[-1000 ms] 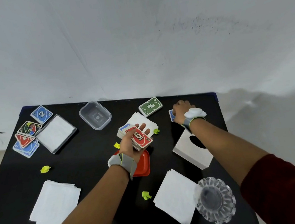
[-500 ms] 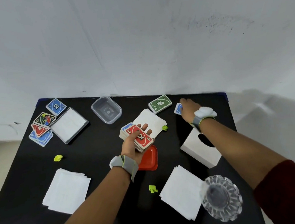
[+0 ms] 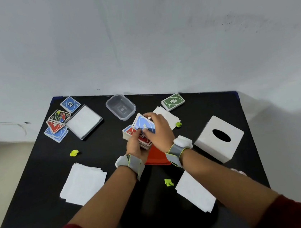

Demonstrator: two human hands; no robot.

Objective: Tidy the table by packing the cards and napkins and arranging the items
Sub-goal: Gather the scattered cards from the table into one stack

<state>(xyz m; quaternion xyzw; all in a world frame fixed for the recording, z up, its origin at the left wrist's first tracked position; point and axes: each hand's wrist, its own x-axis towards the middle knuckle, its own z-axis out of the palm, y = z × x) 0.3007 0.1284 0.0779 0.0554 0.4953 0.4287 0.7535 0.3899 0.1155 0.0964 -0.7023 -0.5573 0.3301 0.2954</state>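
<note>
My left hand point(image 3: 135, 148) grips a thick stack of cards point(image 3: 130, 133) with a red card on top, above the table's middle. My right hand point(image 3: 160, 131) holds a blue card point(image 3: 143, 125) and lays it over that stack. More cards lie loose: a green pile point(image 3: 173, 101) at the back, a blue 2 card point(image 3: 70, 104) and a mixed heap point(image 3: 56, 125) at the far left. White napkin stacks lie at the front left point(image 3: 83, 183), the front right point(image 3: 195, 191) and behind my hands point(image 3: 171, 114).
A clear plastic tub point(image 3: 120, 107) stands at the back, its lid with a napkin point(image 3: 84, 121) to the left. A white tissue box point(image 3: 219, 138) sits right. A red tray point(image 3: 157, 157) lies under my wrists. Yellow-green paper scraps point(image 3: 74, 153) dot the black table point(image 3: 40, 173).
My right hand picked the blue card from the back right of the table and brought it left onto the stack in my left hand. The head camera shifted, hiding the glass dish.
</note>
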